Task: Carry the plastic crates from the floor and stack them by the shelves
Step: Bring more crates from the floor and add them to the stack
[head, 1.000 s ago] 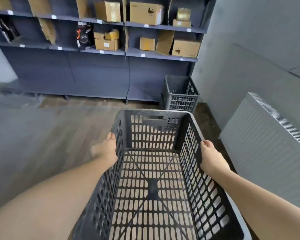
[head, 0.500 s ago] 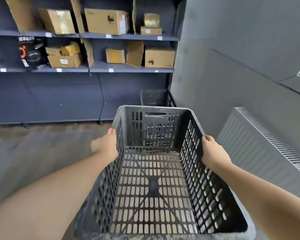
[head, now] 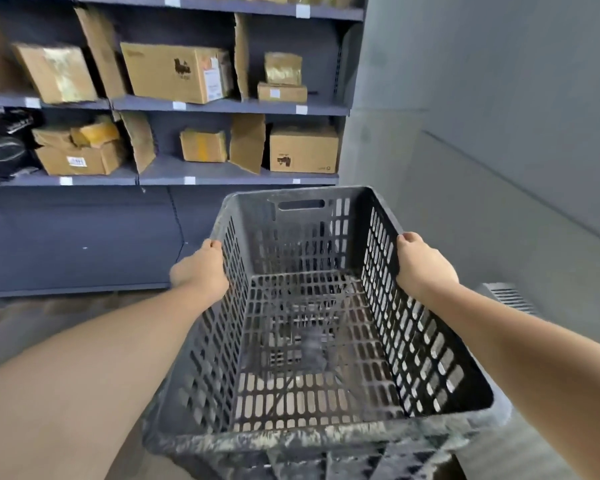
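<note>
I hold a dark grey slotted plastic crate [head: 312, 341] in the air in front of me, empty, its long axis pointing away. My left hand [head: 200, 268] grips the left rim and my right hand [head: 420, 265] grips the right rim. The blue-grey shelves [head: 222, 107] stand close ahead, filling the upper left. Through the slots of the held crate's floor I make out dark mesh of a second crate [head: 291, 344] below it, mostly hidden.
Cardboard boxes [head: 177, 76] fill the shelf levels, with a black packaged item [head: 4, 143] at far left. A grey wall [head: 482, 116] runs along the right, and a white radiator's top [head: 510, 296] shows by my right forearm. Wooden floor [head: 49, 320] lies to the left.
I have walked closer to the shelves with the crate held in both hands. The crate on the floor has passed out of open sight beneath the one I hold.
</note>
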